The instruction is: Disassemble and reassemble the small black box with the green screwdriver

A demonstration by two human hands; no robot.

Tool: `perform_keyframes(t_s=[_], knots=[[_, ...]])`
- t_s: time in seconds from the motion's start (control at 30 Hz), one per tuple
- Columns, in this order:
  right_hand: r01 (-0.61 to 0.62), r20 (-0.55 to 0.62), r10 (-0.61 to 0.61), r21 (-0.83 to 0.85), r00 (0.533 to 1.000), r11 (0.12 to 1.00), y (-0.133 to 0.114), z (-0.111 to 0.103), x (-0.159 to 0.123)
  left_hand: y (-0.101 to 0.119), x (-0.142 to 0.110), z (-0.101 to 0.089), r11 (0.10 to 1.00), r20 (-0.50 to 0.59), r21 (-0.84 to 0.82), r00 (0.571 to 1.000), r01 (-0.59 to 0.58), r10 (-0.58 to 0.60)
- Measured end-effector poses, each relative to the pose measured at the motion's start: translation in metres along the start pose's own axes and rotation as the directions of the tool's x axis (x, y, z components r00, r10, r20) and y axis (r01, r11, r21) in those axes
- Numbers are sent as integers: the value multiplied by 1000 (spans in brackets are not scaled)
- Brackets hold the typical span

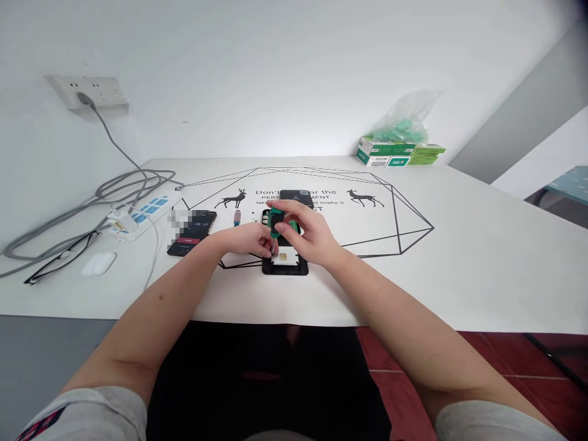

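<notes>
My right hand (312, 231) is closed around the green and black handle of a screwdriver (276, 222), held upright with its shaft pointing down. Beneath it lies an opened black phone-like device (301, 268), its inner parts and a white panel with a gold chip showing. My left hand (250, 239) is at the device's left edge, fingers bent together by the screwdriver's shaft; whether they pinch the shaft or something small is hidden. Just beyond the device rests a dark flat cover (294, 196), partly behind my right hand.
Left of the device lie a small screwdriver (237, 218), a phone with a lit screen (193, 233), a white earbud case (98, 263), glasses (62, 260) and a power strip (147, 214) with coiled cable. Green and white boxes (386, 152) stand at the back right under a plastic bag (407, 119).
</notes>
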State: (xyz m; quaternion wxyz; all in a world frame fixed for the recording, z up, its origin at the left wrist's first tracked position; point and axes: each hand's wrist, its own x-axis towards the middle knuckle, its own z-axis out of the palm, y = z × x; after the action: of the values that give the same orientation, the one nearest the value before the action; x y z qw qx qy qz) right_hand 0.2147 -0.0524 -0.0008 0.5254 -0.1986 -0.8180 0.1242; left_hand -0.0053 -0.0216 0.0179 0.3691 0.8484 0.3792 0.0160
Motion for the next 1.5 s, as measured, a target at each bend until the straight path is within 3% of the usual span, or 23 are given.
perform_keyframes(t_s=[0.1,0.2,0.37,0.5,0.67,0.77,0.9,1.03,1.23,1.5], knots=[[8,-67,-9,-24,998,1000,2,0,0,1,-3,-3,1000,-41,5,999,5,-5],[71,-86,-73,-27,994,997,3,0,1,-4,-1,-4,996,-171,76,985,51,-38],[117,-96,-119,-23,988,993,0,-2,3,-22,9,-7,903,-452,361,891,232,-48],[64,-143,-67,-26,988,998,2,-2,3,-29,12,-8,829,-559,418,824,372,-88],[-117,-216,171,243,961,963,5,8,-2,-30,12,-5,803,-548,408,820,434,-164],[-182,-209,252,304,945,935,4,13,-5,-32,11,-4,796,-547,415,820,440,-168],[-102,-221,153,228,963,968,2,11,-7,-38,12,-4,786,-542,449,829,426,-139],[-14,-153,35,135,988,991,1,5,-5,-43,15,-2,763,-528,482,837,431,-139],[78,-200,-70,35,977,996,2,5,1,-47,18,3,721,-495,558,862,411,-108],[-33,-166,48,93,985,995,2,2,1,-56,22,3,759,-527,517,846,395,-82]])
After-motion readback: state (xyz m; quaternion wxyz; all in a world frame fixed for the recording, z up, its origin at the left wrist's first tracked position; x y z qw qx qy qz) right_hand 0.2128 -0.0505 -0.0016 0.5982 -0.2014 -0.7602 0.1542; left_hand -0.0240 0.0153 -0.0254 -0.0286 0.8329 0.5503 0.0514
